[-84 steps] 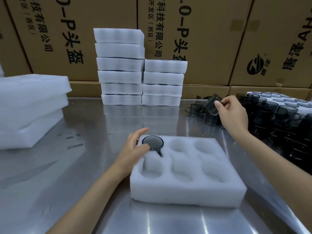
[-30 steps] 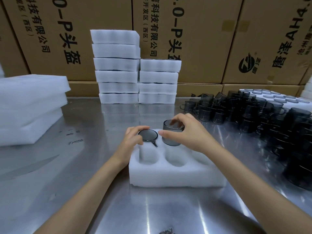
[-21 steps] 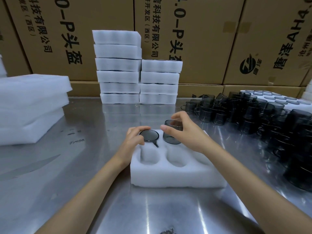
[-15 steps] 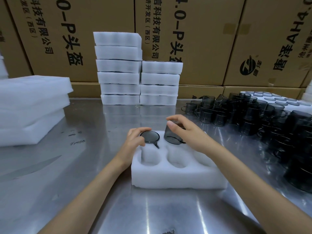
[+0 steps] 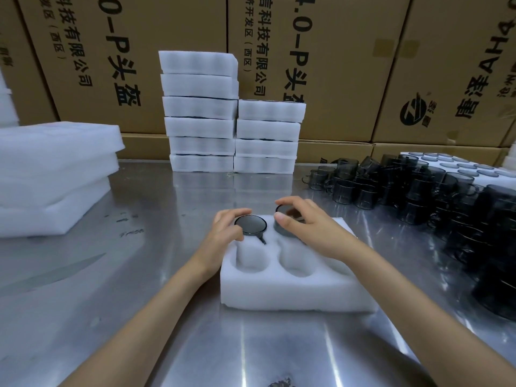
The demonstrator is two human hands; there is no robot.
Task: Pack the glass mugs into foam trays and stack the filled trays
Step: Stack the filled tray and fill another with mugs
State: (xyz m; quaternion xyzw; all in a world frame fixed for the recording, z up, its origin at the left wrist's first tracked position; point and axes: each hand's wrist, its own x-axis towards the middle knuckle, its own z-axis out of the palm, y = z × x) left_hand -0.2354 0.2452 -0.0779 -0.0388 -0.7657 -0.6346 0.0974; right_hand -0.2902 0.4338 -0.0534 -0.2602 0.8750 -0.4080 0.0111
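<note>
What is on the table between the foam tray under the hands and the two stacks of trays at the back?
Nothing: in the head view only bare steel table lies between the foam tray and the stacks.

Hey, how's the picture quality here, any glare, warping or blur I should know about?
Head view: bright streaks of glare run across the steel table; wide-angle distortion tilts the cardboard boxes outward at the frame edges; the dark glass mugs merge into one shadowy mass; both hands and the foam tray look sharp.
</note>
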